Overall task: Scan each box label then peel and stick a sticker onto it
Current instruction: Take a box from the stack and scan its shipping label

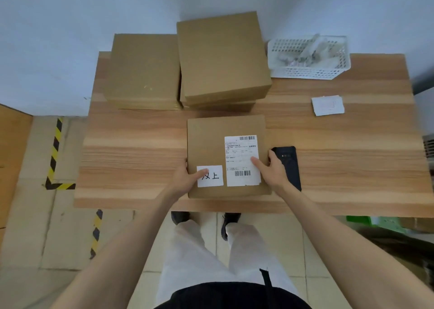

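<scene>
The person is gripping the flat brown cardboard box [211, 144] at the surface's [141, 132] near edge, left hand [187, 179] and right hand [272, 170] fingers wrapping opposite sides, thumbs pressing its white handwritten sticker [213, 179] and barcoded label [242, 153], seemingly steadying it, black phone [290, 165] just beside.

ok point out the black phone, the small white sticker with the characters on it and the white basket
black phone [290, 163], head view, on its back, past the right hand.
small white sticker [213, 176], head view, on its printed middle.
white basket [305, 73], head view, on its front wall.
</scene>
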